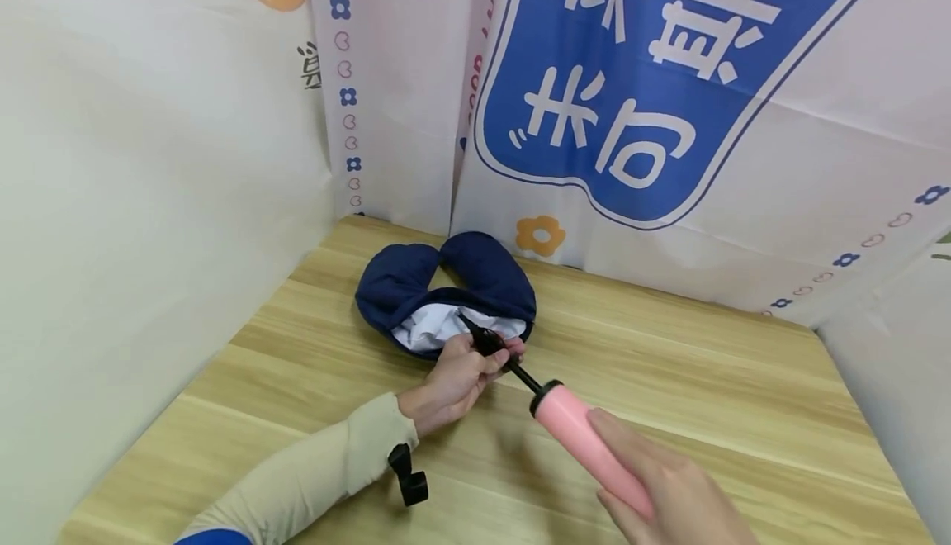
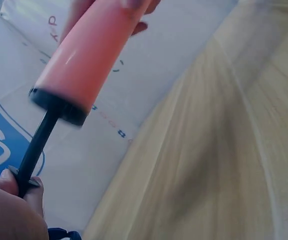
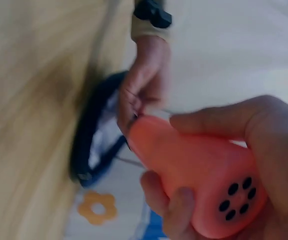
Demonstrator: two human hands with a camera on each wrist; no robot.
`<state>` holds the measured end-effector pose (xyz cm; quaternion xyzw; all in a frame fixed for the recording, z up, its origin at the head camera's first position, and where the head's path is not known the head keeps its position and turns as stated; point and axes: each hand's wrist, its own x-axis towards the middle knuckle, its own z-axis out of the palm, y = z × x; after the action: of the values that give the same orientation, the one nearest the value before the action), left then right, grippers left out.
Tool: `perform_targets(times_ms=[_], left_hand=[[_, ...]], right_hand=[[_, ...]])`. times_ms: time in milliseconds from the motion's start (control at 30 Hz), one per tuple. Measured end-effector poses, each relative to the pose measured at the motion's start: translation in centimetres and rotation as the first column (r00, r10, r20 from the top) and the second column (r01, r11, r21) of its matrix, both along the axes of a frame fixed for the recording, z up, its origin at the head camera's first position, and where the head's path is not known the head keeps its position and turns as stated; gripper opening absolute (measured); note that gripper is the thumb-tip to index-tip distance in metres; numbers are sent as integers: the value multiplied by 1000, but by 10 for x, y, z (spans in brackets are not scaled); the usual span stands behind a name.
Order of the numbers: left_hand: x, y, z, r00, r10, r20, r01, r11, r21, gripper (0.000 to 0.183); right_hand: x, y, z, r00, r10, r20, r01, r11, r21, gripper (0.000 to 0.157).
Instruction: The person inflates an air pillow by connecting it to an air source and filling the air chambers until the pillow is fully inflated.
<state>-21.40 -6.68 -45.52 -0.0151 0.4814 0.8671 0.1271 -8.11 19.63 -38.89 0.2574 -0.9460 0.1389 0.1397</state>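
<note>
A navy U-shaped neck pillow [image 1: 492, 271] lies on the table, its cover open along the near side and a white inner lining [image 1: 429, 326] showing. My right hand [image 1: 672, 479] grips the pink barrel [image 1: 587, 438] of a hand air pump, fingers wrapped round it in the right wrist view. From the barrel a black rod [image 2: 37, 145] runs down to my left hand [image 1: 456, 376]. The left fingers pinch the pump's black end at the pillow's opening. Its thin black tip [image 1: 468, 324] overlaps the white lining; the point where it meets the lining is hidden.
The wooden table [image 1: 706, 363] is bordered by white walls, with a printed cloth [image 1: 416, 74] hanging behind the pillow. A black wrist mount [image 1: 407, 479] sticks out from the left sleeve [image 1: 312, 462] over the table.
</note>
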Motion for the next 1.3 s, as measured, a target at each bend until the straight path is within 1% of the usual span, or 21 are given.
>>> perform_targets(times_ms=[33, 133, 200, 267, 367, 433, 500, 533, 600, 633, 667, 733, 800, 867, 933, 1000, 1100, 1167, 1233, 1300], left_hand=[[-1, 0, 2, 1000, 1, 7, -1, 1000, 3, 23], [-2, -1, 7, 999, 40, 25, -40, 999, 13, 22], [-2, 2, 7, 998, 59, 36, -60, 998, 20, 22], [0, 6, 4, 997, 65, 49, -66, 998, 18, 24], [6, 12, -3, 996, 58, 69, -57, 998, -15, 27], [10, 14, -9, 995, 54, 79, -51, 998, -32, 29], [12, 13, -13, 994, 63, 85, -60, 997, -39, 29], [13, 12, -15, 995, 68, 79, -64, 997, -46, 29], [12, 9, -13, 995, 70, 66, -67, 996, -52, 28], [12, 7, -11, 996, 71, 57, -68, 996, -55, 28], [10, 6, -8, 997, 65, 46, -63, 996, -58, 28], [8, 4, 1, 999, 30, 26, -28, 998, -63, 27], [6, 3, 9, 1000, -9, 11, 10, 999, -53, 27], [4, 3, 15, 999, -34, 8, 35, 998, -49, 26], [3, 1, 19, 999, -35, 6, 35, 998, -48, 26], [1, -1, 20, 1000, -12, 12, 13, 999, -45, 26], [-3, -3, 17, 999, 37, 27, -36, 999, -34, 26], [-2, 0, 12, 998, 57, 39, -56, 998, -28, 28], [3, 7, 7, 996, 64, 57, -62, 998, -24, 29], [9, 15, 1, 995, 59, 77, -57, 998, -28, 32]], right_hand=[[6, 6, 5, 999, -33, 37, 33, 999, 7, 93], [20, 18, 16, 993, -100, 65, 98, 995, 27, 97], [20, 16, 18, 994, -106, 37, 105, 994, 28, 95], [14, 6, 13, 996, -81, -44, 82, 997, 14, 88], [-2, -18, -1, 988, -36, -152, 36, 999, -4, 79], [-12, -33, -11, 982, -22, -190, 21, 1000, -10, 73], [-22, -44, -17, 985, -18, -171, 14, 1000, -27, 71], [-26, -48, -19, 989, -17, -145, 10, 999, -44, 71], [-32, -48, -22, 997, 1, -80, -8, 996, -87, 70], [-33, -45, -23, 998, 14, -56, -20, 994, -106, 72], [-32, -39, -23, 998, 34, -47, -40, 992, -121, 73], [-24, -25, -19, 997, 72, -41, -76, 989, -123, 79], [-13, -8, -10, 993, 100, -65, -106, 990, -93, 85], [-2, 7, 1, 993, 96, -70, -99, 994, -45, 91], [10, 18, 12, 998, 52, -41, -53, 999, -13, 96], [22, 28, 20, 1000, -17, -20, 17, 1000, 14, 99], [33, 35, 25, 996, -87, -7, 88, 995, 39, 101], [31, 31, 22, 995, -95, -7, 95, 995, 38, 97], [21, 20, 16, 997, -70, -29, 71, 997, 30, 89], [9, 6, 7, 996, -49, -69, 50, 999, 6, 81]])
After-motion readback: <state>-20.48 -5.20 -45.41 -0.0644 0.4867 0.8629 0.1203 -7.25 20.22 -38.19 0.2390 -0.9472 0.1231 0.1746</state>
